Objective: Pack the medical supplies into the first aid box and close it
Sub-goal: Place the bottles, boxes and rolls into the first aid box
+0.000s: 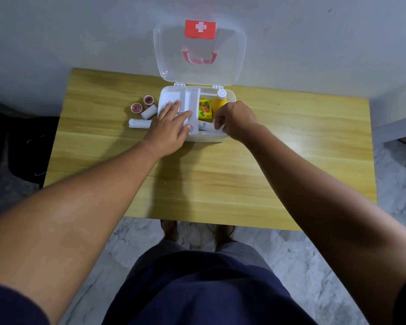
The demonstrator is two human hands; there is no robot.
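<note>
The white first aid box (pixel 230 96) stands open at the table's far edge. Its clear lid (pixel 232 66), with a red cross label and pink handle, leans on the wall. A white divided tray (pixel 190 97) fills the box's left half, and my left hand (pixel 169 127) lies flat on it, fingers spread. To the tray's right are a yellow carton (pixel 204 109), a yellow bottle (pixel 219 100) and a white tube (pixel 205 126). My right hand (pixel 234 120) has its fingers curled around the tube's right end. Left of the box lie two white bandage rolls (pixel 140 123) and two tape rolls (pixel 136 107).
The wooden table (pixel 209 179) stands against a grey wall. A dark bag (pixel 26 146) sits on the floor to the left. A grey ledge (pixel 399 127) is at the right. My feet show under the near table edge.
</note>
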